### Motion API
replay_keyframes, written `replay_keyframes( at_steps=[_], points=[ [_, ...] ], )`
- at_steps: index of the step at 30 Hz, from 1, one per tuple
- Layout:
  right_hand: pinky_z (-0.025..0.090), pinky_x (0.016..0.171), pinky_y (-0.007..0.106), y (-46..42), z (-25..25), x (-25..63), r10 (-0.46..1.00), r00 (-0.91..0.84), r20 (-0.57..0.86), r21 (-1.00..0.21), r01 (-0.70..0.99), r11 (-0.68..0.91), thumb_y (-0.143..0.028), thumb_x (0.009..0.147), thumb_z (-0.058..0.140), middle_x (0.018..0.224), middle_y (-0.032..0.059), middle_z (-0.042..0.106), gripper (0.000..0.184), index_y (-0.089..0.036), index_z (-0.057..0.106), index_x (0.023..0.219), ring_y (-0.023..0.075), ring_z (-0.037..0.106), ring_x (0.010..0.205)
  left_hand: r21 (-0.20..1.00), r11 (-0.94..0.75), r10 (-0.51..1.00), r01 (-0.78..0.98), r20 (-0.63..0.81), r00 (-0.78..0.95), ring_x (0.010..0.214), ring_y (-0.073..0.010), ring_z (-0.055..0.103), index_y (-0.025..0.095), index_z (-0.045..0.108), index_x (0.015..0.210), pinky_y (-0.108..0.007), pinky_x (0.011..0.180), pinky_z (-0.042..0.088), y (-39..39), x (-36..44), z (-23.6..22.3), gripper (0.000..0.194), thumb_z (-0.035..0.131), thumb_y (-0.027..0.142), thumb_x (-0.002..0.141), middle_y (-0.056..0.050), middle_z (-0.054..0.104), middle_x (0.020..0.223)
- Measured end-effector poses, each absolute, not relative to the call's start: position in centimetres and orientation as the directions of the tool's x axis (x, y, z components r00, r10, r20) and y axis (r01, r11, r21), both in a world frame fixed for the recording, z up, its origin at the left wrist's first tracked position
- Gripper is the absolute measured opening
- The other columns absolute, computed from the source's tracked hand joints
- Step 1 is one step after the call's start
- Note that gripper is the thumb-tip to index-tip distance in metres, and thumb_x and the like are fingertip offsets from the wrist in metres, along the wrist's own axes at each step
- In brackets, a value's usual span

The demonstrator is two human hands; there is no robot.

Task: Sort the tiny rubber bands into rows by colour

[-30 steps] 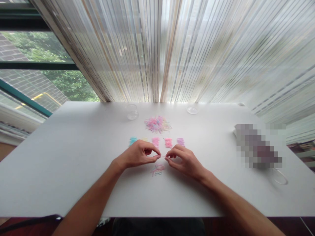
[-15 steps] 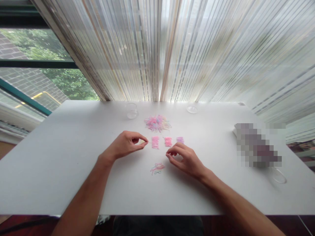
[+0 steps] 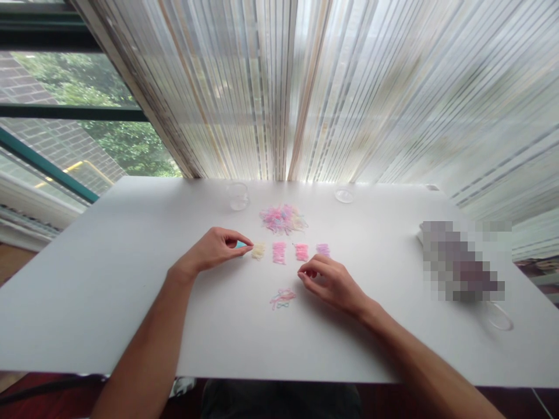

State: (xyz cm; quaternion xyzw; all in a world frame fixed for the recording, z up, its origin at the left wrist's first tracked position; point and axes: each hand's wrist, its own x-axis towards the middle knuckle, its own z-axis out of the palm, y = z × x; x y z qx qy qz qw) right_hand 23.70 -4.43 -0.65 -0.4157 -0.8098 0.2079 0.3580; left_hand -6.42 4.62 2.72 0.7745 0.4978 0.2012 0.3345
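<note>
A mixed heap of small pastel rubber bands [image 3: 283,219] lies on the white table [image 3: 131,279]. Below it runs a row of sorted little piles: yellow [image 3: 258,251], pink [image 3: 279,252], darker pink [image 3: 301,252] and purple [image 3: 323,249]; a blue pile is mostly hidden behind my left fingers. My left hand [image 3: 213,249] is pinched at the yellow pile's left edge; what it pinches is too small to see. My right hand [image 3: 329,282] rests curled on the table below the darker pink and purple piles, fingertips together. A few loose bands [image 3: 282,298] lie between my hands.
A clear glass cup [image 3: 238,196] and a small clear dish [image 3: 343,195] stand at the table's far edge before the striped curtain. A blurred-out object [image 3: 463,265] lies at the right, with a clear lid [image 3: 496,317] beside it.
My hands, pinched together over the loose bands, have come apart. My left hand moved up and left to the yellow pile. My right hand stayed low, nearly in place.
</note>
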Motion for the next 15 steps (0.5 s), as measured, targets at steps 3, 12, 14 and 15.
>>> replay_keyframes(
  at_steps=[3, 12, 14, 15],
  points=[
    [0.051, 0.064, 0.027, -4.4, -0.6, 23.7, 0.821, -0.405, 0.403, -0.629, 0.529, 0.57, -0.02, 0.096, 0.057, 0.077, 0.0022, 0.062, 0.012, -0.021, 0.066, 0.088, 0.0143, 0.06, 0.069, 0.721, -0.276, 0.905, 0.636, -0.028, 0.424, 0.053, -0.0084, 0.031, 0.014, 0.082, 0.09, -0.021, 0.047, 0.024, 4.7, -6.6, 2.7, 0.038, 0.072, 0.049, 0.08, 0.005, 0.036, 0.056],
    [0.051, 0.064, 0.027, -4.5, -0.5, 23.7, 0.825, -0.415, 0.384, -0.632, 0.534, 0.562, -0.021, 0.096, 0.056, 0.076, 0.0021, 0.062, 0.013, -0.021, 0.066, 0.088, 0.0141, 0.06, 0.068, 0.735, -0.293, 0.891, 0.611, -0.022, 0.453, 0.052, -0.0082, 0.031, 0.014, 0.082, 0.089, -0.021, 0.046, 0.024, 4.2, -5.8, 2.8, 0.037, 0.073, 0.049, 0.081, 0.005, 0.038, 0.054],
    [0.051, 0.064, 0.027, -4.5, -0.6, 23.6, 0.827, -0.396, 0.399, -0.632, 0.535, 0.561, -0.02, 0.096, 0.057, 0.077, 0.0019, 0.062, 0.011, -0.021, 0.066, 0.09, 0.014, 0.06, 0.067, 0.748, -0.321, 0.875, 0.581, -0.001, 0.484, 0.052, -0.0083, 0.031, 0.014, 0.082, 0.089, -0.021, 0.046, 0.025, 3.9, -4.9, 2.6, 0.034, 0.073, 0.047, 0.082, 0.004, 0.041, 0.054],
    [0.052, 0.064, 0.027, -4.5, -0.7, 23.6, 0.827, -0.385, 0.41, -0.631, 0.535, 0.562, -0.02, 0.095, 0.058, 0.077, 0.0019, 0.062, 0.009, -0.021, 0.066, 0.092, 0.014, 0.06, 0.067, 0.754, -0.349, 0.864, 0.557, 0.028, 0.502, 0.052, -0.0084, 0.032, 0.015, 0.082, 0.089, -0.021, 0.047, 0.026, 3.6, -4.4, 2.5, 0.032, 0.073, 0.045, 0.082, 0.004, 0.043, 0.054]
  ],
)
